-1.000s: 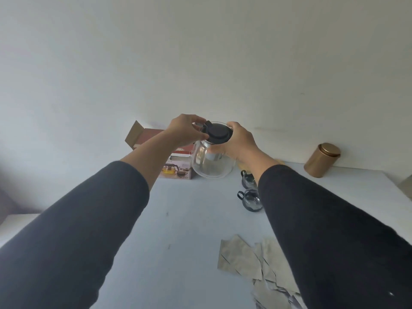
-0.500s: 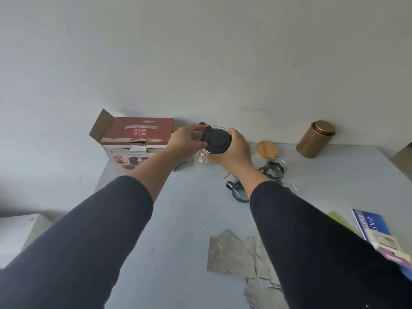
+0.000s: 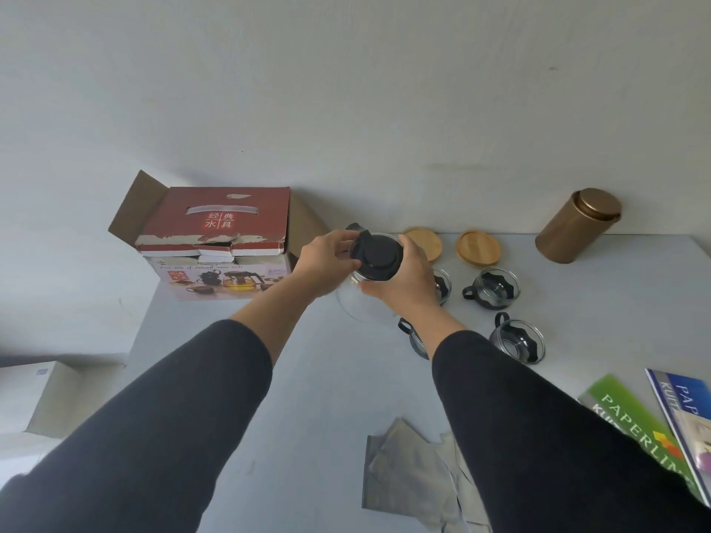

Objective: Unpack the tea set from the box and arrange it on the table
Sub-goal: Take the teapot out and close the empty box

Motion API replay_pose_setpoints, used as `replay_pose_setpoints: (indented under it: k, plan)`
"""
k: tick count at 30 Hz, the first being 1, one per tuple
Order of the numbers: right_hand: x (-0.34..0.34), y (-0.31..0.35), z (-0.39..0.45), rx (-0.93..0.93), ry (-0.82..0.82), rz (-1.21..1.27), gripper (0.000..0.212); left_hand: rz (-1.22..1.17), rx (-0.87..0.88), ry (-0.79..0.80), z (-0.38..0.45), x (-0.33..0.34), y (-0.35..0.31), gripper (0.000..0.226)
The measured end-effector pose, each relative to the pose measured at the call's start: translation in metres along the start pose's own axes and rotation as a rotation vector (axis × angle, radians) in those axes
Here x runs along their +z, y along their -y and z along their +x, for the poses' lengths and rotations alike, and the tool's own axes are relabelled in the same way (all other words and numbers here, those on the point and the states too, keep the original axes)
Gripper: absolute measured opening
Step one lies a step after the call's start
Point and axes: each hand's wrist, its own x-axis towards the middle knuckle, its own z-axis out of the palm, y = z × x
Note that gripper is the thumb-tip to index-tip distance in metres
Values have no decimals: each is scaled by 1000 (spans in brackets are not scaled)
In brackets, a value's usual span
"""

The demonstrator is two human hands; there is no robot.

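A clear glass teapot [image 3: 356, 302] with a black lid [image 3: 379, 257] is in front of me, over the grey table [image 3: 327, 378]. My left hand [image 3: 327, 259] grips the lid's left side and my right hand [image 3: 404, 278] wraps round the pot's neck on the right. The open red tea-set box [image 3: 215, 240] stands to the left by the wall. Several glass cups with black holders sit to the right, one [image 3: 494, 288] near the back and one [image 3: 517, 340] nearer me; my right arm partly hides others. Two round bamboo coasters [image 3: 477, 248] lie behind them.
A copper tin [image 3: 577, 225] stands at the back right by the wall. Grey paper wrappers [image 3: 408, 467] lie near the front. Magazines [image 3: 654, 436] rest at the right edge. A white box [image 3: 42, 394] sits off the table's left side.
The view has tilted down and both hands have lowered the teapot toward the table. The box, the cups and the coasters have come into fuller view.
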Motion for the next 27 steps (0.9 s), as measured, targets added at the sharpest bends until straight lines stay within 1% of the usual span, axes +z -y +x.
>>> replay_pose_setpoints:
  k: [4,8,16,18,21,23,25,27]
  plan:
    - [6,-8,5,25,19,-12,96,15,-18,16,8,3,5,50]
    - [12,-13,7,32,8,-29,91,32,-26,27,14,8,11,51]
    - [10,-14,11,54,27,-1,88,-2,-27,18,20,14,14,48]
    - [7,-13,9,54,51,-3,93,0,-29,12,19,15,16,47]
    - [0,-7,5,48,127,-61,110,28,-29,-11,16,15,17,46]
    - [-8,0,3,21,132,-103,113,64,-20,-39,12,12,16,46]
    - [-18,12,1,-39,93,-127,105,99,-5,-85,8,4,14,44]
    - [-27,28,-2,-123,16,-131,85,132,-10,-143,2,-9,14,41]
